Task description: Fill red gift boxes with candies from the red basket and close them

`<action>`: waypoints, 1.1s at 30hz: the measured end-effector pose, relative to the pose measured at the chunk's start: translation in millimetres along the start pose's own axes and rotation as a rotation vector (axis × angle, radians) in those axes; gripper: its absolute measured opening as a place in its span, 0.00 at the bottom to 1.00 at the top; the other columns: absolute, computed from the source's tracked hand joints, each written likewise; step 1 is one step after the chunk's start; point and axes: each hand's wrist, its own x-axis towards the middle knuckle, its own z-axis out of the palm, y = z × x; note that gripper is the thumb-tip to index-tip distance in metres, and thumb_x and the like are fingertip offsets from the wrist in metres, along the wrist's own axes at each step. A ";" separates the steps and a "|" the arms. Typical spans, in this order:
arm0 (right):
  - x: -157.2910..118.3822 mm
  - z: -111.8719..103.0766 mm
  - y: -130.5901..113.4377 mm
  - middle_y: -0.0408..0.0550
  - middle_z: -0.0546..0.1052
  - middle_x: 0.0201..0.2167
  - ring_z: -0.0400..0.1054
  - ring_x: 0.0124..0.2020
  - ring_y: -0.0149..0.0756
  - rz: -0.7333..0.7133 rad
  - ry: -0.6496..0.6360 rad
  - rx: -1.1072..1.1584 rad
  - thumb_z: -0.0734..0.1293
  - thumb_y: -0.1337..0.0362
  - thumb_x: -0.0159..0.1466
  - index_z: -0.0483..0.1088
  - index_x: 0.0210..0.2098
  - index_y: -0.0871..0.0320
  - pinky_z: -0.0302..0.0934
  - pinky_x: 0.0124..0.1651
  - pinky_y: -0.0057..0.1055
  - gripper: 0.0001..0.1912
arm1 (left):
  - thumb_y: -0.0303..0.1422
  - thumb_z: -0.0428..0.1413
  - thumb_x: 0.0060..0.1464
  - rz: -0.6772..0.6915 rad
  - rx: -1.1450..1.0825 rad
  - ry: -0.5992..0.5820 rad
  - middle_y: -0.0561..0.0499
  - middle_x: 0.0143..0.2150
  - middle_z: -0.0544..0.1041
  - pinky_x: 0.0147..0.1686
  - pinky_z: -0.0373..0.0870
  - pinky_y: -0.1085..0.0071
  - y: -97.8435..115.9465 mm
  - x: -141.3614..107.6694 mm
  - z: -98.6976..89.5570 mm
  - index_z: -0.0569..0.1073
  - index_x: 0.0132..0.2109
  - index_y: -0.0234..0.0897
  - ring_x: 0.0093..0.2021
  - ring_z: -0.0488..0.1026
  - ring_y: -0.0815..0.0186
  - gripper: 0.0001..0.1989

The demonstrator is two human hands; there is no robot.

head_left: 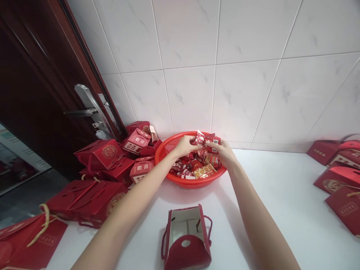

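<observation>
Both hands are over a red plastic basket (191,182) filled with wrapped candies (194,165). My left hand (185,146) has its fingers closed on a red candy with white print (200,139). Close beside it, my right hand (223,150) pinches red candy packets (215,141) between thumb and fingers. A yellow-patterned packet (204,171) lies near the basket's front. Nearer to me on the white table stands an open red gift box (188,252) with rope handles, its inside showing no candy.
Many red gift boxes (112,153) are piled on the left, some with rope handles. More red boxes (341,180) lie at the right edge. A tiled wall (191,101) rises behind the table (281,195); a dark door (36,75) with a metal handle (87,108) is at the left.
</observation>
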 end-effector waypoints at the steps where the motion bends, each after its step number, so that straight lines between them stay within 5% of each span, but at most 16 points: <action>1: -0.1 -0.4 -0.1 0.47 0.81 0.33 0.76 0.34 0.38 -0.003 -0.014 0.000 0.79 0.59 0.46 0.77 0.34 0.58 0.72 0.32 0.31 0.18 | 0.47 0.69 0.38 0.015 -0.017 -0.012 0.46 0.37 0.82 0.42 0.72 0.63 1.9 -1.4 0.5 0.79 0.40 0.30 0.40 0.77 0.56 0.27; 12: -1.6 -0.8 2.9 0.45 0.82 0.31 0.76 0.33 0.39 -0.043 -0.083 0.065 0.81 0.62 0.42 0.78 0.35 0.57 0.74 0.36 0.35 0.20 | 0.43 0.68 0.43 0.034 0.090 -0.063 0.47 0.41 0.83 0.44 0.72 0.63 11.5 -19.8 -2.6 0.80 0.43 0.32 0.43 0.78 0.56 0.22; 18: 5.5 -2.6 2.4 0.41 0.80 0.27 0.74 0.32 0.35 -0.116 0.284 0.269 0.79 0.67 0.40 0.75 0.29 0.57 0.73 0.32 0.29 0.17 | 0.45 0.64 0.49 -0.048 0.174 -0.115 0.44 0.44 0.83 0.46 0.72 0.65 5.0 -20.8 -15.7 0.81 0.44 0.34 0.44 0.78 0.58 0.20; 23: 8.3 -4.7 3.3 0.40 0.79 0.27 0.74 0.32 0.35 -0.116 0.314 0.316 0.78 0.69 0.40 0.75 0.28 0.56 0.73 0.31 0.28 0.16 | 0.39 0.64 0.47 -0.092 0.249 -0.618 0.48 0.44 0.83 0.43 0.73 0.68 9.2 -38.2 -4.8 0.84 0.41 0.41 0.41 0.79 0.58 0.13; 25: 8.5 -5.2 4.4 0.40 0.79 0.27 0.74 0.33 0.35 -0.114 0.311 0.300 0.78 0.68 0.41 0.75 0.29 0.56 0.73 0.32 0.29 0.16 | 0.34 0.62 0.48 -0.073 0.366 -0.719 0.47 0.50 0.82 0.49 0.72 0.66 12.0 -45.0 3.3 0.85 0.43 0.44 0.48 0.78 0.55 0.13; 29: 8.2 -5.6 5.8 0.41 0.79 0.27 0.74 0.33 0.36 -0.121 0.291 0.237 0.77 0.66 0.43 0.74 0.29 0.56 0.73 0.33 0.30 0.14 | 0.33 0.63 0.45 -0.209 0.671 -0.673 0.48 0.66 0.70 0.63 0.60 0.51 12.7 -48.0 6.5 0.81 0.50 0.53 0.67 0.62 0.45 0.22; 33: 6.7 -4.1 4.2 0.41 0.79 0.27 0.74 0.33 0.37 -0.113 0.284 0.216 0.77 0.66 0.42 0.75 0.31 0.55 0.72 0.30 0.28 0.16 | 0.40 0.68 0.38 -0.431 0.890 -0.520 0.44 0.68 0.67 0.63 0.59 0.48 8.2 -42.1 -10.7 0.79 0.54 0.53 0.69 0.58 0.39 0.31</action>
